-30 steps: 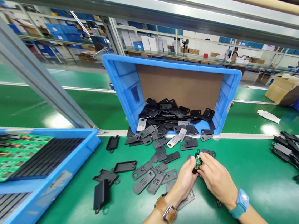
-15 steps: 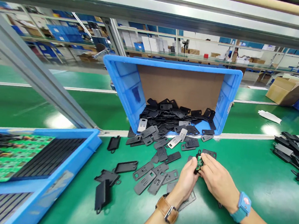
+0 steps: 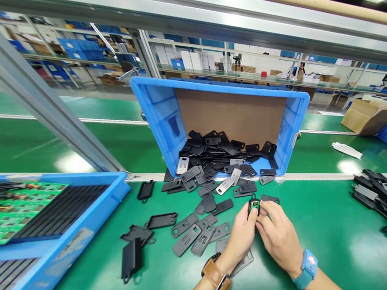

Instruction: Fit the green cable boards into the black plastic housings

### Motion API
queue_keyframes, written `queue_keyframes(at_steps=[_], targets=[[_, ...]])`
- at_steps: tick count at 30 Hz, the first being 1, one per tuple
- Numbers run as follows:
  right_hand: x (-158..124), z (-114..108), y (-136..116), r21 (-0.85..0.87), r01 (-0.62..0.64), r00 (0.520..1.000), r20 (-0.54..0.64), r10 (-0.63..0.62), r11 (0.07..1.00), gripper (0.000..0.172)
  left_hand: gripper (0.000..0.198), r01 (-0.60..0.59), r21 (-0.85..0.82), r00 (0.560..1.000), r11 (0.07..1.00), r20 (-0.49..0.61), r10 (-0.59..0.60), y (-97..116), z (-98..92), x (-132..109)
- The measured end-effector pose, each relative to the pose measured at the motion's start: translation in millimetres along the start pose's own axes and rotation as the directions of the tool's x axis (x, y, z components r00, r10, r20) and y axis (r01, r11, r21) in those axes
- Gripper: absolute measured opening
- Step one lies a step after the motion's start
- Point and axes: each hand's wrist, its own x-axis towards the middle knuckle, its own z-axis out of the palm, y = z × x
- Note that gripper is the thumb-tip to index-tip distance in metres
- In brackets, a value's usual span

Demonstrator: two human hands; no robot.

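My left hand (image 3: 242,232) is closed around a small black plastic case (image 3: 249,207), its thumb pressed on the green circuit board (image 3: 255,205) inside. At the case's right edge, the bent fingertips of my right hand (image 3: 276,231) pinch it, partly hiding the lower part. Flat black cover plates (image 3: 187,240) with slots lie loose on the green bench, left of my hands and under my left wrist. Several open black case shells (image 3: 162,220) sit farther left, one of them propped up at an angle (image 3: 132,256).
A blue crate (image 3: 221,88) tipped on its side spills black plates onto the bench. At left stands a blue tray (image 3: 89,226) with circuit boards (image 3: 33,206) and black strips. Cabled black units (image 3: 379,198) are piled at right, near a white glove (image 3: 346,150). A metal post (image 3: 48,100) slants at left.
My left thumb has moved onto the circuit board, and the case is turned more toward me. My right fingers have shifted lower along its edge. Another person's hand has left the right edge.
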Motion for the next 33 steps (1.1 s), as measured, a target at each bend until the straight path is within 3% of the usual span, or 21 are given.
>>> queue_keyframes(at_steps=[6, 9, 11, 15, 19, 23, 26, 33], targets=[[-2.6, 1.5, 0.4, 0.009, -0.046, 0.997, 0.058, 0.046, 0.999, 0.020, 0.016, -0.009, 0.071, 0.998, 0.997, -0.054, 0.013, 1.8, -6.2, 4.4], [-5.0, 3.6, 2.8, 0.101, -0.096, 0.992, 0.089, 0.087, 0.990, 0.019, 0.017, 0.004, 0.082, 0.994, 0.997, -0.105, 0.004, 1.6, -7.6, 5.6], [-4.8, 4.0, 2.4, 0.197, -0.192, 0.979, 0.107, 0.174, 0.961, 0.015, 0.020, 0.025, 0.038, 0.992, 0.999, -0.123, -0.021, 1.3, -6.4, 5.0], [-1.0, 3.2, -2.2, 0.356, -0.446, 0.893, 0.233, 0.384, 0.822, 0.019, 0.030, 0.054, -0.170, 0.990, 0.984, -0.116, -0.074, 1.9, -1.9, 3.1], [-0.2, 8.0, -5.9, 0.427, -0.586, 0.809, 0.352, 0.470, 0.689, 0.035, 0.036, 0.044, -0.330, 0.992, 0.943, -0.098, -0.081, 2.8, 0.4, 1.3], [-2.5, 15.1, -5.7, 0.529, -0.622, 0.782, 0.402, 0.476, 0.577, 0.037, 0.035, 0.019, -0.352, 0.991, 0.936, -0.114, -0.063, 1.3, 1.8, -1.5], [-2.5, 16.1, -3.7, 0.544, -0.637, 0.771, 0.449, 0.452, 0.547, 0.041, 0.034, 0.011, -0.374, 0.992, 0.927, -0.114, -0.057, -0.5, 3.1, -2.8], [2.0, 11.0, 3.9, 0.625, -0.612, 0.790, 0.508, 0.344, 0.485, 0.047, 0.034, 0.001, -0.361, 0.994, 0.933, -0.102, -0.041, 0.2, 5.6, -3.4]])
